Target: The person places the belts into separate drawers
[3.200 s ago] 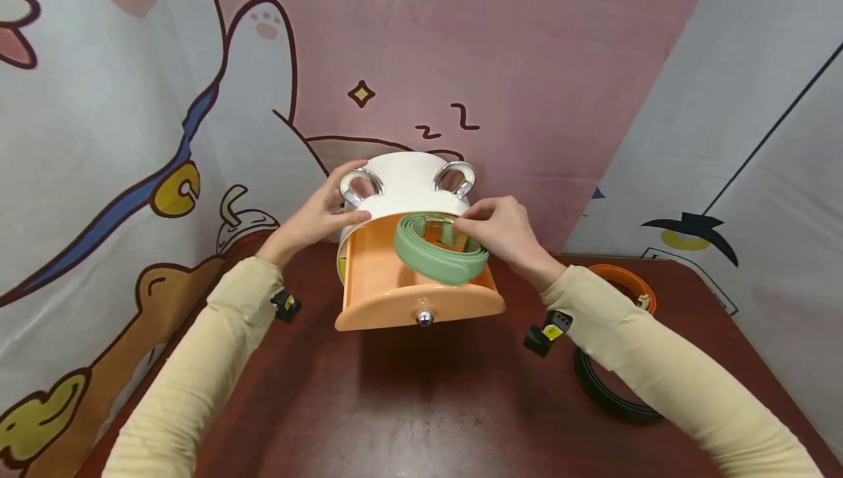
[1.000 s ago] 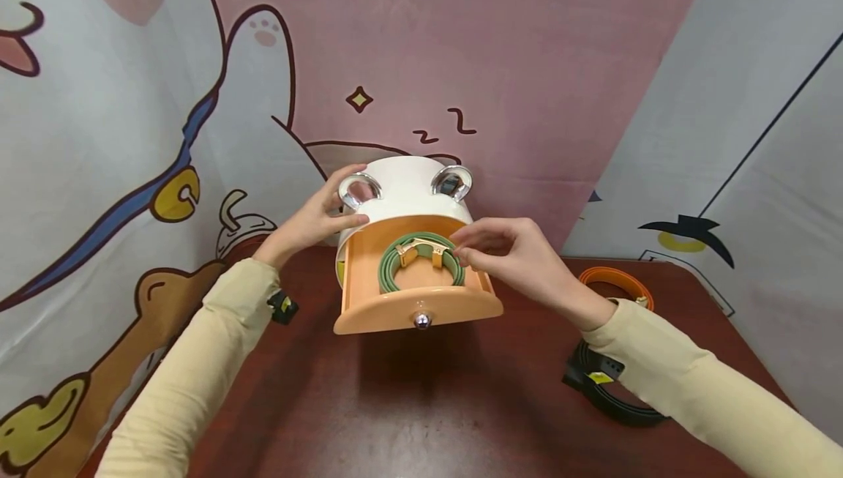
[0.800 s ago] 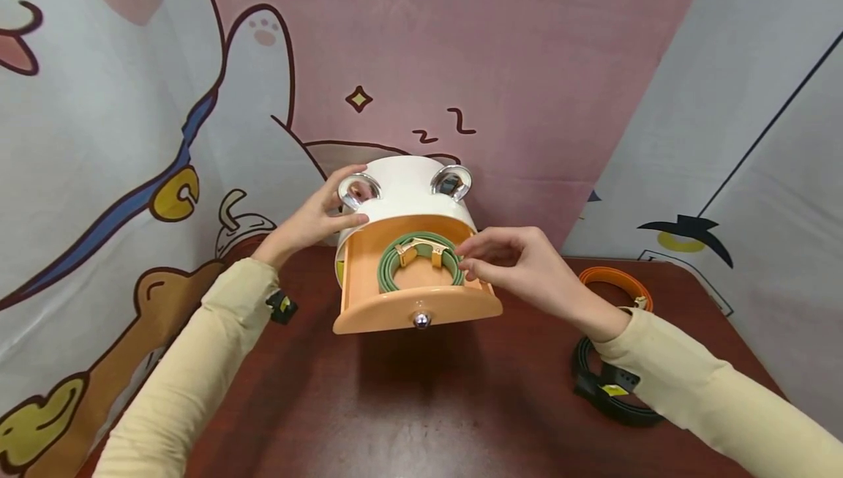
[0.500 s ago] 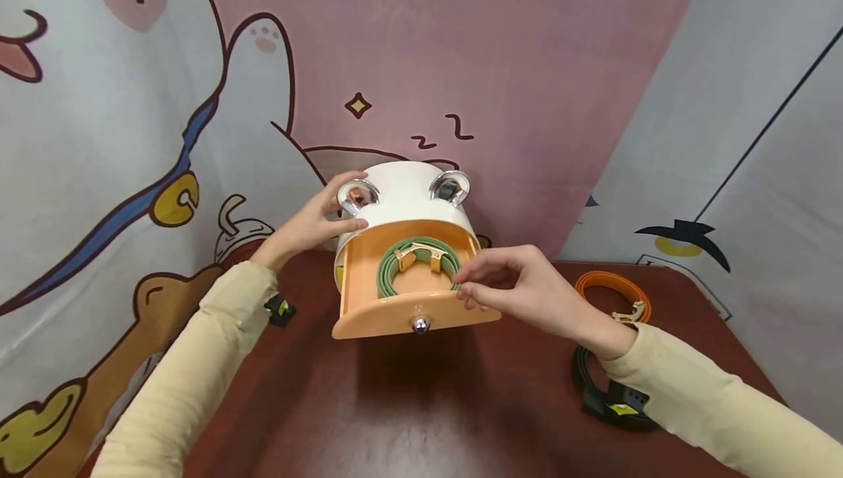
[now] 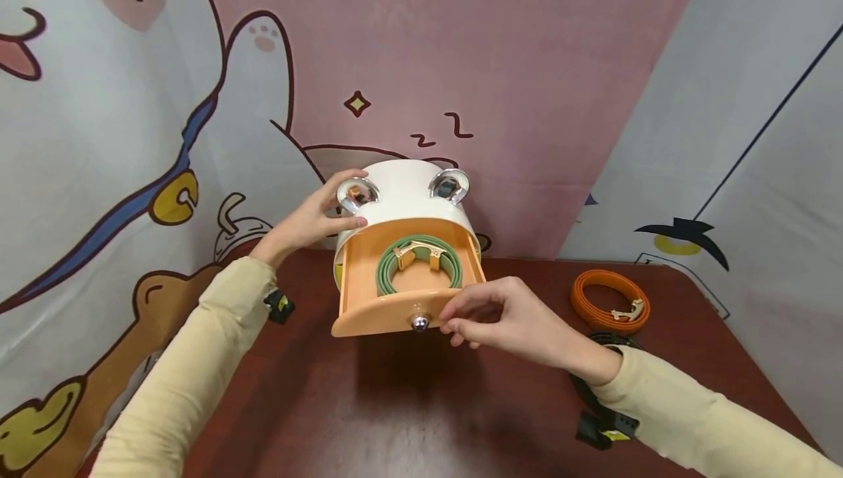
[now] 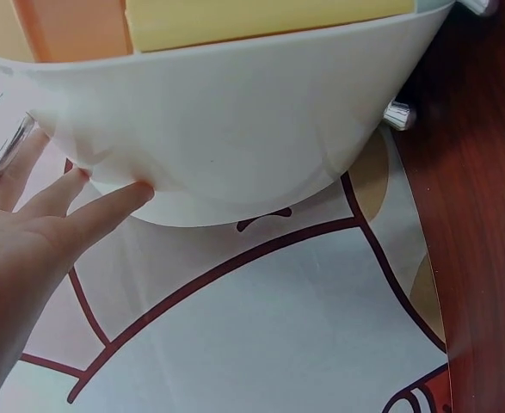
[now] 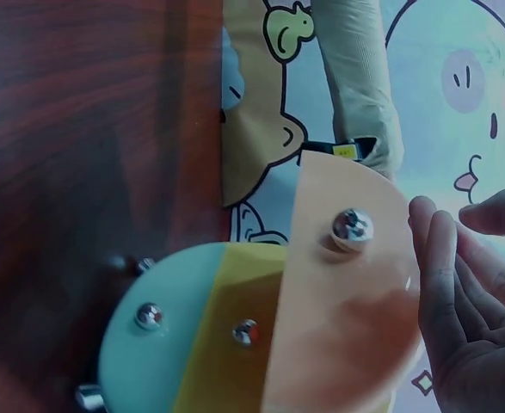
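A small white cabinet (image 5: 405, 196) with two shiny round ears stands near the back. Its peach top drawer (image 5: 375, 315) is pulled out, a silver knob (image 5: 419, 323) on its front. Inside lies a coiled green belt (image 5: 384, 273) with a gold buckle. My left hand (image 5: 306, 223) rests on the cabinet's left side around the ear, its fingers (image 6: 114, 211) fairly straight against the white wall. My right hand (image 5: 510, 320) is at the right of the drawer front, fingers loosely bent, nothing between them, fingertips close to the knob.
On the right of the dark red table (image 5: 309, 405) lie a coiled orange belt (image 5: 596, 316) and a dark belt (image 5: 586, 394), partly hidden by the right forearm. Below the peach drawer are a yellow drawer (image 7: 235, 297) and a mint one (image 7: 170, 288). A printed cloth hangs behind.
The right hand lowered the green belt into the drawer, let it go, then moved down and forward to the drawer's front. The left hand stayed on the cabinet.
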Motion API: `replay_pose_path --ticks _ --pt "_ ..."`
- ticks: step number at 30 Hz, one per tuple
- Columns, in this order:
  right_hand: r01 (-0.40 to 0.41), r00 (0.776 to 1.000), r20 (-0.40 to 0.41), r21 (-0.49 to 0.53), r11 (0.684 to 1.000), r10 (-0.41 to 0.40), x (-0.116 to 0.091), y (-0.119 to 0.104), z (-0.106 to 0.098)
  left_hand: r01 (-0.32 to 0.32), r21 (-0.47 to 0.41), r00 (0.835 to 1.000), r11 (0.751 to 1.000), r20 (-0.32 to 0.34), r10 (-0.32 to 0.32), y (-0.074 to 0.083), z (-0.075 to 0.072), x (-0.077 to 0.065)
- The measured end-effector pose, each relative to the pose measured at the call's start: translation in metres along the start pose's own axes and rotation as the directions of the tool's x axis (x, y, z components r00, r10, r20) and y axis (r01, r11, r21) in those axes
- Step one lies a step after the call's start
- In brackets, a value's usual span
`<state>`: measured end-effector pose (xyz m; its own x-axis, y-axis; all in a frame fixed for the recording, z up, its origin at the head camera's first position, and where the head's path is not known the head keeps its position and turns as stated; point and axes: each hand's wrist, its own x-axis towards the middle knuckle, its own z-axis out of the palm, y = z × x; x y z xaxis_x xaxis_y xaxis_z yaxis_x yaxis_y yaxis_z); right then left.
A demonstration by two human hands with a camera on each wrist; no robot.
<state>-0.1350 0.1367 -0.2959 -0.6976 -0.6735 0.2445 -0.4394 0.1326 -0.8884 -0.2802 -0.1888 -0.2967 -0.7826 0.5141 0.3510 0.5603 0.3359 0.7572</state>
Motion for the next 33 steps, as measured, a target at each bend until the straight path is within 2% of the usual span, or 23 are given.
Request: replay_pose_path --ticks 12,20,28,33 --pt "-0.067 0.998 0.02 0.026 0.997 0.066 0.0 0.025 0.018 -0.043 -0.027 0.999 0.999 0.004 0.043 -0.006 -0.002 0.0" --pt "-0.107 0.994 0.02 0.063 0.992 0.105 0.002 0.04 0.028 -0.043 -0.034 0.999 0.998 0.003 0.043 -0.007 -0.002 0.002" --pt "-0.125 0.992 -0.014 0.088 0.988 0.127 0.008 0.051 0.037 -0.053 -0.023 0.999 0.998 0.005 0.054 -0.005 -0.003 0.004" --pt "-0.12 0.991 -0.04 0.087 0.989 0.124 0.009 0.054 0.042 -0.035 -0.011 0.999 0.999 0.004 0.035 -0.003 -0.002 0.004"
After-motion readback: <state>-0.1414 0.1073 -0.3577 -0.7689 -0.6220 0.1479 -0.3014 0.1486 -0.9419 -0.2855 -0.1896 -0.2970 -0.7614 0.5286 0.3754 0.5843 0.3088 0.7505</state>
